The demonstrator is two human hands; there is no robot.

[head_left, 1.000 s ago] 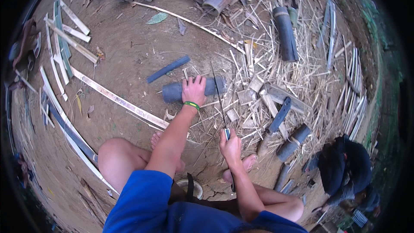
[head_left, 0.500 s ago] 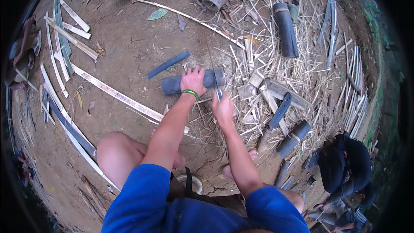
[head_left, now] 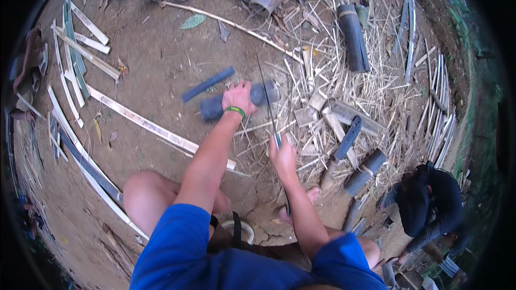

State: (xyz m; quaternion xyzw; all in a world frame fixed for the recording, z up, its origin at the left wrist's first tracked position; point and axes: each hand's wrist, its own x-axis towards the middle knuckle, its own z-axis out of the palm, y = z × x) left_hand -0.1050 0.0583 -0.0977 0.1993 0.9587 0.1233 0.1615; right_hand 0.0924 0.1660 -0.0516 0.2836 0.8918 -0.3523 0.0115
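On the dirt ground (head_left: pixel 161 64), seen from the head, the left hand (head_left: pixel 239 98) lay closed over a dark bamboo section (head_left: pixel 212 108) lying flat. Just beside it, the right hand (head_left: pixel 283 154) gripped a long knife (head_left: pixel 267 96), blade pointing away, near scattered bamboo splinters (head_left: pixel 344 91).

bamboo section (head_left: pixel 215 106) left of straw pile (head_left: pixel 344 80)

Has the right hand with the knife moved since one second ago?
Yes. The right hand rose toward the bamboo piece, then drew back; its knife now reaches past that piece, unlike before.
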